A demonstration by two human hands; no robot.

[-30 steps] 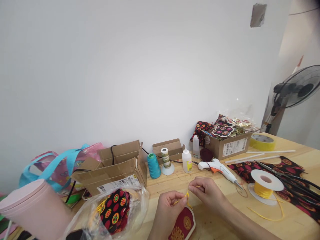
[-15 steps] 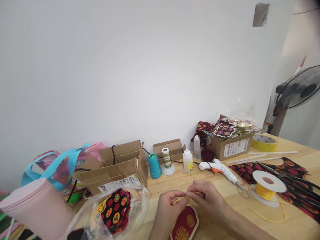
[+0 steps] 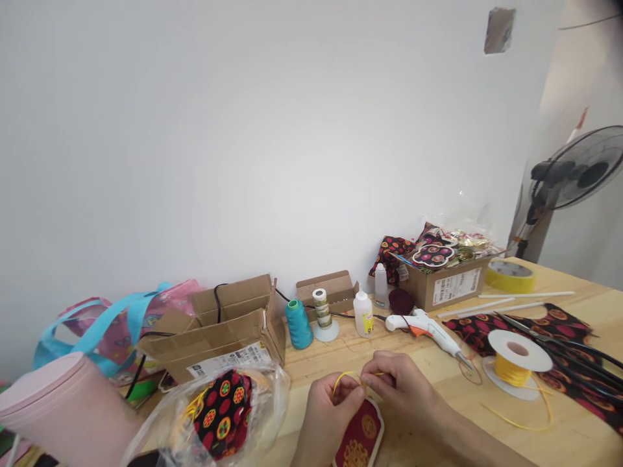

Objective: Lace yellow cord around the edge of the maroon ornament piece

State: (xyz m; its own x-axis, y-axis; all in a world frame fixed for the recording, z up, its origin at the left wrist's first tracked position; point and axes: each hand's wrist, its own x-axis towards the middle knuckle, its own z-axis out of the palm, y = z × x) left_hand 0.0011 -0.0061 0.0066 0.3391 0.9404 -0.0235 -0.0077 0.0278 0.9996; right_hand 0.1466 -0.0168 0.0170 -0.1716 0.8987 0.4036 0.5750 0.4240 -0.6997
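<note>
A dark red sachet (image 3: 364,436) with gold patterns and a cream border lies at the bottom centre, just below both hands. My left hand (image 3: 331,410) pinches a yellow cord (image 3: 343,374), which loops up over its fingers. Close beside it, my right hand (image 3: 396,384) has thumb and forefinger pressed together on the same cord above the sachet's top edge. Fingers hide the place where cord and sachet meet. To the right stands a white spool (image 3: 520,350) wound with yellow cord, its loose end curling on the table.
Beyond the hands are a glue gun (image 3: 428,329), a glue bottle (image 3: 363,314) and a teal thread cone (image 3: 298,324). Scissors (image 3: 559,344) lie on patterned fabric at right. Cardboard boxes (image 3: 228,331) line the wall. A plastic bag (image 3: 272,395) and pink canister (image 3: 63,408) stand left.
The yellow cord now arches higher above my left hand, whose fingers have curled in more. My right hand keeps its pinch. The whole view has shifted slightly.
</note>
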